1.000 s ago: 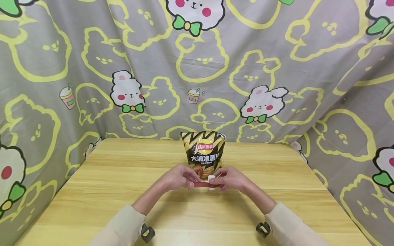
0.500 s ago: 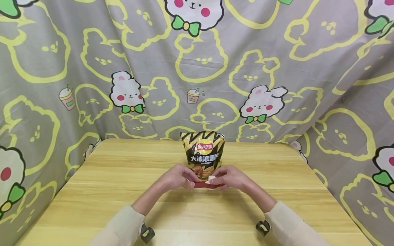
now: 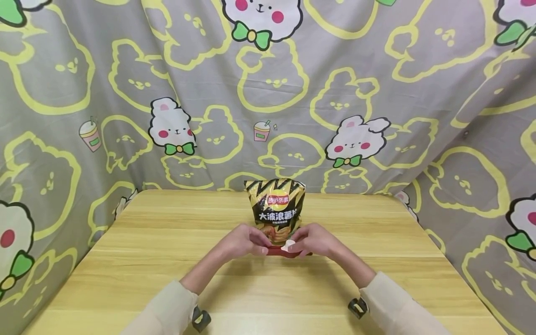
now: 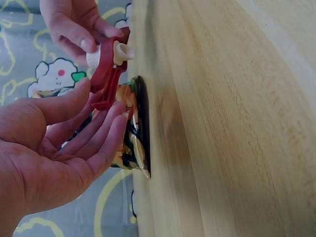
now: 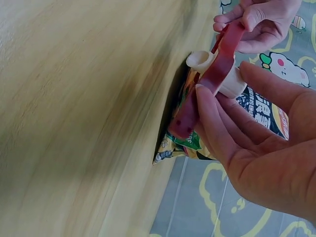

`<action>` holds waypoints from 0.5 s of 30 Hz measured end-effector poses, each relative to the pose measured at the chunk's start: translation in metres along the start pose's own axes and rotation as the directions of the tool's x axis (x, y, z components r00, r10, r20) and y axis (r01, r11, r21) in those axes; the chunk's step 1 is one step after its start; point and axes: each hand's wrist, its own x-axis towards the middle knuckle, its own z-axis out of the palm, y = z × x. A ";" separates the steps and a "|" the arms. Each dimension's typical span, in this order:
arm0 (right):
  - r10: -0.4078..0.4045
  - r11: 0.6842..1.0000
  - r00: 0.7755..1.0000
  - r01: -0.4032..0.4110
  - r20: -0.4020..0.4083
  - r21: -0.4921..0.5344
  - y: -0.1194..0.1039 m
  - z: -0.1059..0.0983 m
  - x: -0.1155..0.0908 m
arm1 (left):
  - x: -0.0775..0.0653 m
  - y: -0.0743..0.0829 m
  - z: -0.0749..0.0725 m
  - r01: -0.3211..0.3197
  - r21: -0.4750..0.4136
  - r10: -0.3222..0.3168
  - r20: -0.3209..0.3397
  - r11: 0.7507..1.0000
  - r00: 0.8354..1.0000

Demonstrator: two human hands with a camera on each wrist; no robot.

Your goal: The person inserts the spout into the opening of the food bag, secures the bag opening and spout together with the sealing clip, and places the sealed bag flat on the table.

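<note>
Left hand point(image 3: 243, 241): pinches clip point(image 3: 278, 251)
Right hand point(image 3: 316, 240): pinches clip
Bag point(image 3: 276, 208): behind clip
Desk point(image 3: 268, 293): far edge beyond bag, widens frame-bottom

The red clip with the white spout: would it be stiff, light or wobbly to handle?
The red clip is probably stiff: it spans the left hand and right hand without sagging. Likely light too, being small beside the chip bag. Set down, it may rock, since the white spout sticks out both sides.

A chip bag point(image 3: 275, 204) blocks passage, seemingly just beyond the red clip point(image 5: 218, 74), with room alongside.
</note>
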 end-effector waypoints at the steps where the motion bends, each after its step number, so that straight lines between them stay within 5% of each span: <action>1: -0.006 1.000 1.000 0.006 -0.004 -0.011 0.000 0.000 0.000 | 0.000 0.000 0.000 -0.001 0.006 0.001 -0.003 1.000 1.000; 15: -0.056 0.996 0.998 0.057 0.015 -0.065 0.006 -0.001 0.000 | -0.003 -0.001 0.011 -0.008 0.090 0.008 0.000 0.996 1.000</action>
